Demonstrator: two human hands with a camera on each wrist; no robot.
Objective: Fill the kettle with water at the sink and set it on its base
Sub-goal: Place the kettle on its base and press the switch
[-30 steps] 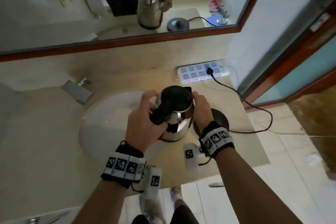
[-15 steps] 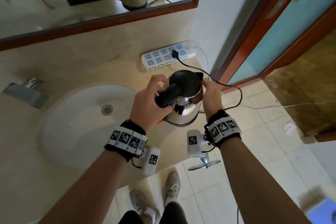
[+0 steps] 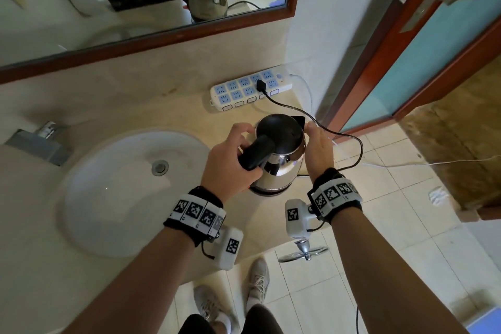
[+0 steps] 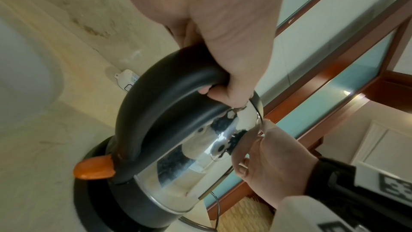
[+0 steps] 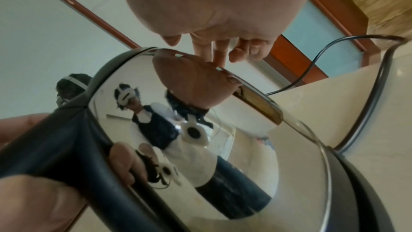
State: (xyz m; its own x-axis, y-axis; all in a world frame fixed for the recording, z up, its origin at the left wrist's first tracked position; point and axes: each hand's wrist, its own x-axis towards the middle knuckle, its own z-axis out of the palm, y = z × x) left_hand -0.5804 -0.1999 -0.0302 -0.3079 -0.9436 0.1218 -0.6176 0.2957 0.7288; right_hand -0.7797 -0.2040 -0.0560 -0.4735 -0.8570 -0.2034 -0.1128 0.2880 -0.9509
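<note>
Kettle (image 3: 279, 154) upright on counter right of sink (image 3: 130, 192), sitting on base (image 4: 93, 200) or just above, contact unclear. Left hand (image 3: 230, 163) wraps handle at kettle's 8 o'clock. Right hand (image 3: 320, 149) flat-fingered against steel wall at 3 o'clock, steadying

You brought the kettle down onto its base.

A second ago you held the kettle (image 3: 279, 154) up over the counter's (image 3: 141, 114) right end, and the black base (image 4: 89, 198) lay bare under it. Now the kettle stands on the base, near the counter's right edge. Your left hand (image 3: 230, 163) went down with the handle, and your right hand (image 3: 320, 146) went down along its side.
</note>
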